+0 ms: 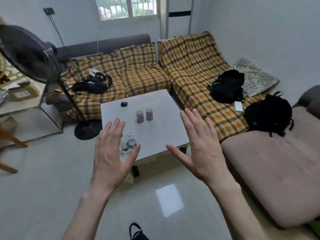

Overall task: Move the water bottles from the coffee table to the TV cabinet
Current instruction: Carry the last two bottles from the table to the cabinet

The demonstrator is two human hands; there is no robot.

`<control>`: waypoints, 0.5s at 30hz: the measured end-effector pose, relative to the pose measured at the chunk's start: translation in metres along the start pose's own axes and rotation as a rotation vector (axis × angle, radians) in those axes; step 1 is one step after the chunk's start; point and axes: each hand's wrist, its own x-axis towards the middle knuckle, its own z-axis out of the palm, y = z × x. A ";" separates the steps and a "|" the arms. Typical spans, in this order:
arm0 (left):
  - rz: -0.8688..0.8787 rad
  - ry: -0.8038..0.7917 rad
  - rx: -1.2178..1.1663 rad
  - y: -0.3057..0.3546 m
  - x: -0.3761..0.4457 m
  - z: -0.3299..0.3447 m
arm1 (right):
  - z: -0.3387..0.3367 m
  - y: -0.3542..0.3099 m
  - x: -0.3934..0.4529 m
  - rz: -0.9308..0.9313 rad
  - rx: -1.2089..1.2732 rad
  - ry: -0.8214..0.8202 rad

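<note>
A white square coffee table stands in front of a plaid-covered sofa. Near its front left corner stand clear water bottles with pale green caps, partly hidden behind my left hand. That hand hovers above them, flat, fingers spread, holding nothing. My right hand is raised over the table's front right edge, also spread and empty. Two small cups with red marks stand at the table's middle. No TV cabinet shows in this view.
A small dark case lies at the table's far left. A black standing fan and its base are left of the table. Black bags lie on the sofa; a brown seat is at right.
</note>
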 end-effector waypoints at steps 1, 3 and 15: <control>-0.017 -0.003 0.003 -0.011 0.005 0.003 | 0.010 -0.001 0.011 -0.012 0.012 0.000; -0.042 -0.011 0.015 -0.031 0.016 0.010 | 0.028 -0.003 0.033 -0.026 0.032 0.006; -0.189 -0.103 0.030 -0.182 0.084 0.046 | 0.171 -0.056 0.166 -0.075 0.080 -0.120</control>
